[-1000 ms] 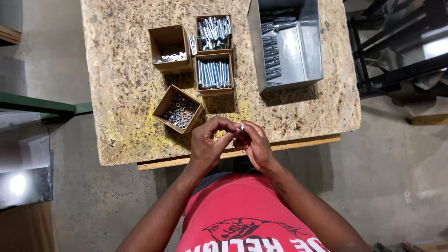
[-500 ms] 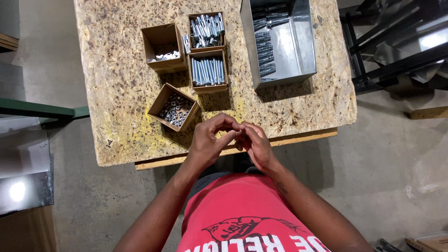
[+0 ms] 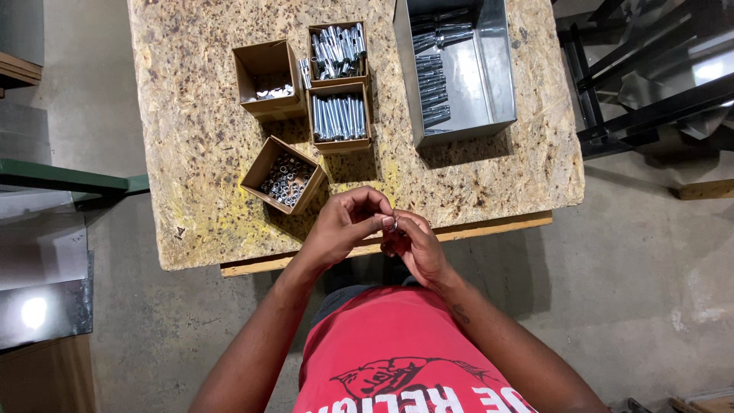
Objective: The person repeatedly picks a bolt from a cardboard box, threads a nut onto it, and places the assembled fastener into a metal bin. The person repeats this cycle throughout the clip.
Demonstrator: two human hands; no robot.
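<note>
Silvery small part (image 3: 394,224) pinched between both hands at the table's (image 3: 489,176) near edge; left hand (image 3: 344,226) and right hand (image 3: 413,245) fingertips meeting, equally close.

A small, shiny metal fastener (image 3: 394,224) is pinched between the fingertips of both hands. It sits just past the table's near edge, mostly hidden by fingers.
</note>
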